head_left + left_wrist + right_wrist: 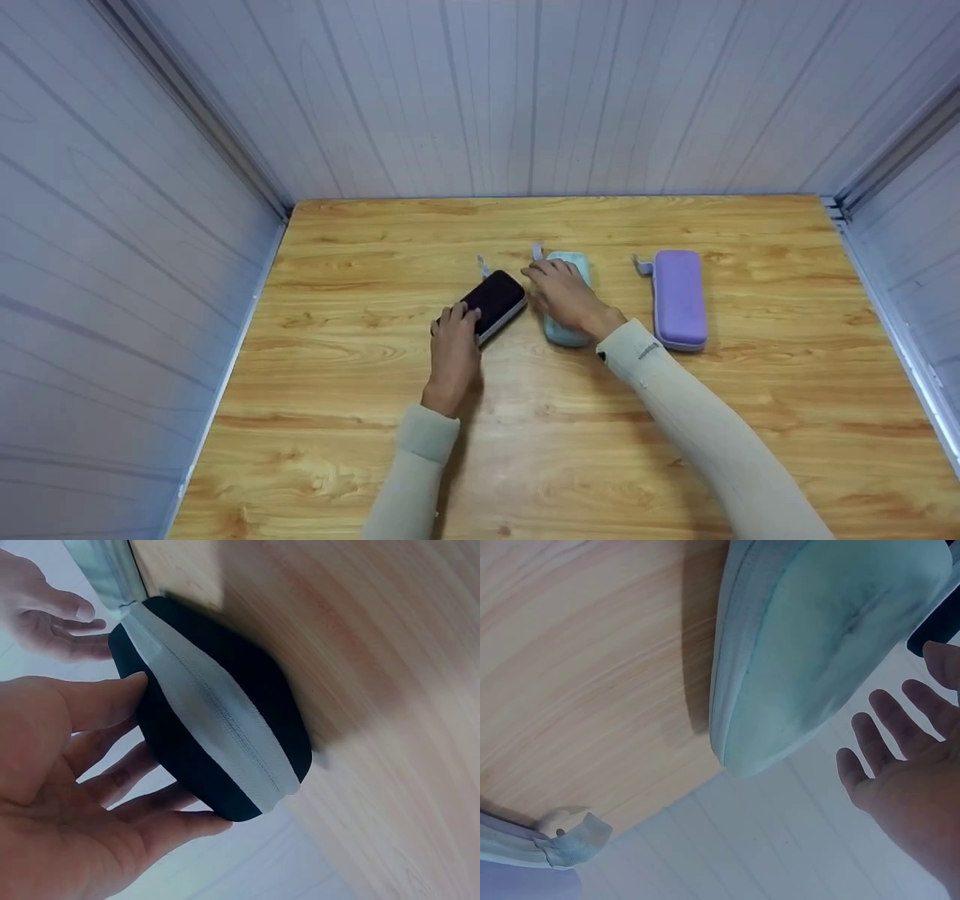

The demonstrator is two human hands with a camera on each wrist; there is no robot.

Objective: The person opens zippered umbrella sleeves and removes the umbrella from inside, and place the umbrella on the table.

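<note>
A black zip case (pixel 496 296) with a pale grey zip band lies tilted on the wooden table. My left hand (pixel 454 352) grips its near end from above, thumb on one edge and fingers along the other, as the left wrist view shows. To the right lies a mint-green zip case (pixel 568 337), partly hidden under my right hand (pixel 564 296). That hand hovers over it with fingers spread and loosely bent, holding nothing; its fingertips reach toward the black case. In the right wrist view the mint case (pixel 832 645) appears whole along its zip side.
A purple zip case (pixel 679 300) lies upright on the table to the right, its grey strap (pixel 643 265) pointing left. Grey straps also stick out from the far ends of the other cases. White panel walls (pixel 487 97) enclose the table's back and sides.
</note>
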